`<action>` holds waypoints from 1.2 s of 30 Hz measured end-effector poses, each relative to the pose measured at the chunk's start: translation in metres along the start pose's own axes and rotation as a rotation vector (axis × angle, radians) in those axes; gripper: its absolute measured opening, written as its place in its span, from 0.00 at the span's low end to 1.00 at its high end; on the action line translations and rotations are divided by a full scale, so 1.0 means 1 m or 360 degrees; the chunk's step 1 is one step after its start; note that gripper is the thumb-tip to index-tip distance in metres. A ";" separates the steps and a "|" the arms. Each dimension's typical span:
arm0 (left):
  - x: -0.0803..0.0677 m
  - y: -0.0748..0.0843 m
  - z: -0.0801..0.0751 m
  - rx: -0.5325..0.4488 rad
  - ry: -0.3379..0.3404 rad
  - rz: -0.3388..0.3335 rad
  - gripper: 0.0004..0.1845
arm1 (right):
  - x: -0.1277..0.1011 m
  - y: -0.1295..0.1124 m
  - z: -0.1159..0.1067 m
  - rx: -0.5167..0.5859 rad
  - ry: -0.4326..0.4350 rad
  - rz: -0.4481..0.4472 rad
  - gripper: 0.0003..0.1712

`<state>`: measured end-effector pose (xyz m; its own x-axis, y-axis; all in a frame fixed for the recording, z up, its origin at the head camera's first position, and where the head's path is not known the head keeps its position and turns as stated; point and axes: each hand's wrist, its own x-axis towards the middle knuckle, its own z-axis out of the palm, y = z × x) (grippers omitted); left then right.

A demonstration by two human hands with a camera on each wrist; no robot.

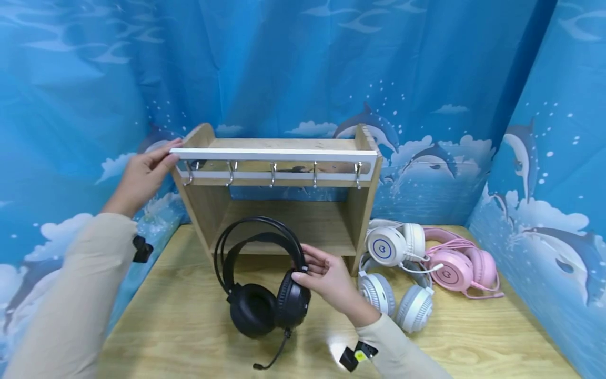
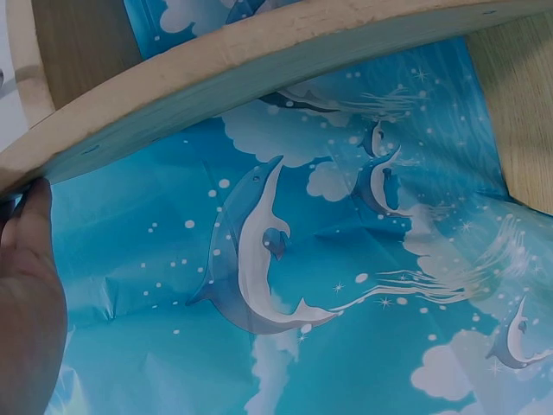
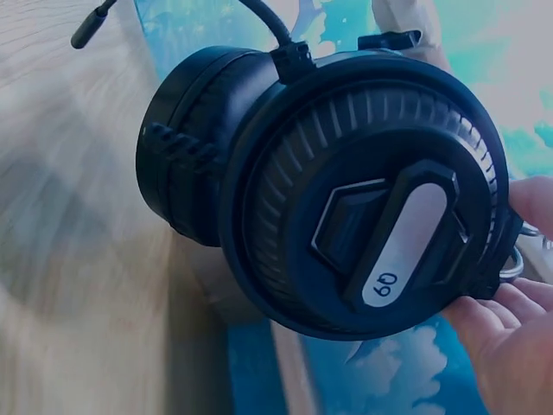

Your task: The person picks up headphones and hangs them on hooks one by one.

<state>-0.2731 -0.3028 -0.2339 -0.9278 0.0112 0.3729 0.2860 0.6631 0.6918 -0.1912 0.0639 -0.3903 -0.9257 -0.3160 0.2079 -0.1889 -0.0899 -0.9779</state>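
One black headset [image 1: 258,305], ribbed earcups [image 1: 292,301], boom mic [image 3: 89,28]; right grip [image 1: 336,281] pinching it, left grip [image 1: 145,176] holding rack [image 1: 293,216].

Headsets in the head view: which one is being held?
The black headset, gripped by the right hand in front of the shelf. The two white headsets and the pink headset sit unheld to the right of the shelf.

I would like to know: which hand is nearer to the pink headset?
The right hand. It holds the black headset, to the left of the pink headset, with white headsets between them. The left hand is farther, touching the upper left corner of the rack.
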 end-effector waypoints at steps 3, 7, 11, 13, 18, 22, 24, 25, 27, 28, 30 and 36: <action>0.000 -0.001 -0.001 -0.0002 0.0000 0.0014 0.24 | 0.007 -0.007 0.010 0.0005 -0.0021 -0.0042 0.35; 0.001 -0.002 -0.001 -0.0005 -0.0001 0.0029 0.25 | 0.015 -0.015 0.022 0.0001 -0.0062 -0.0133 0.34; 0.003 -0.002 -0.002 -0.0017 -0.0009 0.0029 0.26 | 0.023 -0.023 0.031 -0.0009 -0.0093 -0.0216 0.34; 0.003 -0.001 -0.003 -0.0027 -0.0016 0.0029 0.26 | 0.027 -0.026 0.035 -0.0025 -0.0105 -0.0247 0.34; 0.003 0.000 -0.004 -0.0037 -0.0021 0.0014 0.27 | 0.037 -0.034 0.048 -0.0044 -0.0140 -0.0312 0.33; 0.004 0.000 -0.003 -0.0046 -0.0023 0.0010 0.27 | 0.044 -0.039 0.055 -0.0042 -0.0134 -0.0352 0.33; 0.003 -0.001 -0.002 -0.0044 -0.0020 0.0016 0.27 | 0.047 -0.040 0.058 -0.0045 -0.0121 -0.0373 0.33; 0.003 -0.001 -0.001 -0.0042 -0.0018 0.0019 0.26 | 0.049 -0.041 0.059 -0.0050 -0.0115 -0.0379 0.33; 0.003 -0.002 -0.001 -0.0037 -0.0011 0.0025 0.26 | 0.052 -0.043 0.062 -0.0049 -0.0103 -0.0393 0.32; 0.003 -0.002 -0.002 -0.0035 -0.0007 0.0028 0.26 | 0.054 -0.043 0.063 -0.0043 -0.0102 -0.0402 0.32; 0.003 -0.003 -0.002 -0.0035 -0.0004 0.0026 0.26 | 0.057 -0.043 0.066 -0.0029 -0.0094 -0.0415 0.32; 0.004 -0.003 -0.002 -0.0063 0.0009 0.0013 0.26 | 0.067 -0.038 0.074 0.0021 -0.0061 -0.0425 0.32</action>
<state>-0.2772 -0.3061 -0.2332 -0.9240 0.0123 0.3821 0.3030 0.6330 0.7124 -0.2219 -0.0239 -0.3378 -0.8306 -0.3148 0.4593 -0.4201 -0.1872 -0.8880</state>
